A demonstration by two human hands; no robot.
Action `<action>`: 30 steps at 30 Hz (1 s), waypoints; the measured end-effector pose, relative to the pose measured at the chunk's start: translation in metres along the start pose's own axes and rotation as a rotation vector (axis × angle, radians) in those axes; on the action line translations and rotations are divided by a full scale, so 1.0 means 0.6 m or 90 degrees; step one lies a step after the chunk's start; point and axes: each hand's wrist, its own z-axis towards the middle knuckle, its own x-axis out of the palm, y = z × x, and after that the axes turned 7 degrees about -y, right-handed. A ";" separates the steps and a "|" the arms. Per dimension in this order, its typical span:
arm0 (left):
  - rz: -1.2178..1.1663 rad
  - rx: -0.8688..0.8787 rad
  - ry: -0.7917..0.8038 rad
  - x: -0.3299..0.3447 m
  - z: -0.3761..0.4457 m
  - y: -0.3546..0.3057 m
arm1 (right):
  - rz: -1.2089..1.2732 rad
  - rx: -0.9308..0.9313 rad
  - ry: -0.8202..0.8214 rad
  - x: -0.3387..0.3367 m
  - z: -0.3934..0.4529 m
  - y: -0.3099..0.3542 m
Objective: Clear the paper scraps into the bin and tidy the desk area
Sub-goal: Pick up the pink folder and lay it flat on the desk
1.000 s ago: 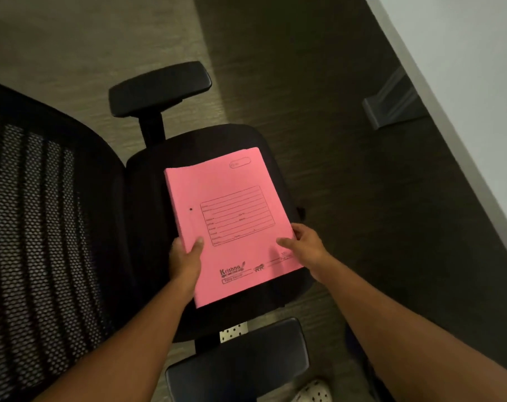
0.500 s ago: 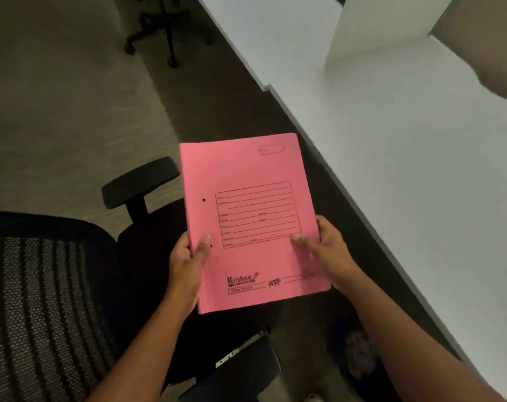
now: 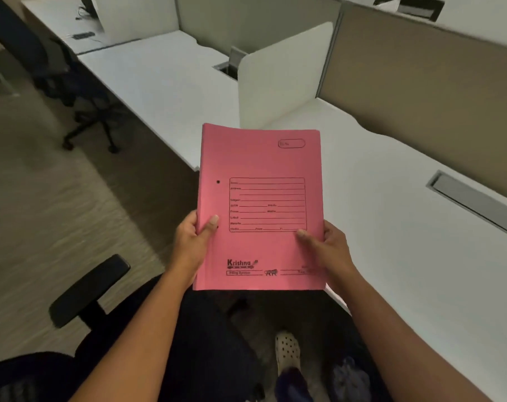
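Observation:
A pink paper file folder [image 3: 261,169] with a printed label box is held flat in the air in front of me, over the front edge of the white desk [image 3: 406,227]. My left hand [image 3: 193,242] grips its lower left edge with the thumb on top. My right hand [image 3: 329,248] grips its lower right edge the same way. No paper scraps and no bin show in this view.
A black office chair [image 3: 90,285] with an armrest stands at my lower left. A white divider panel [image 3: 284,74] and a tan partition [image 3: 420,82] bound the desk. Another desk [image 3: 159,76] and another dark chair [image 3: 58,68] lie further back. My shoe [image 3: 287,352] is on the floor below.
Both hands lifted the pink folder off the chair seat and carried it up and right, to the desk edge. The view swung from the chair up to the desks.

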 end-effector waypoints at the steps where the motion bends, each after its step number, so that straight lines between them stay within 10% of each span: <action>1: 0.005 0.001 0.008 0.017 0.016 -0.009 | 0.009 0.004 -0.015 -0.005 0.016 0.002; 23: 0.488 0.001 0.257 0.429 0.516 -0.045 | 0.133 0.162 -0.256 -0.069 0.553 -0.059; 30: 0.619 0.090 0.252 0.519 0.612 0.010 | -0.016 0.236 -0.157 -0.083 0.665 -0.097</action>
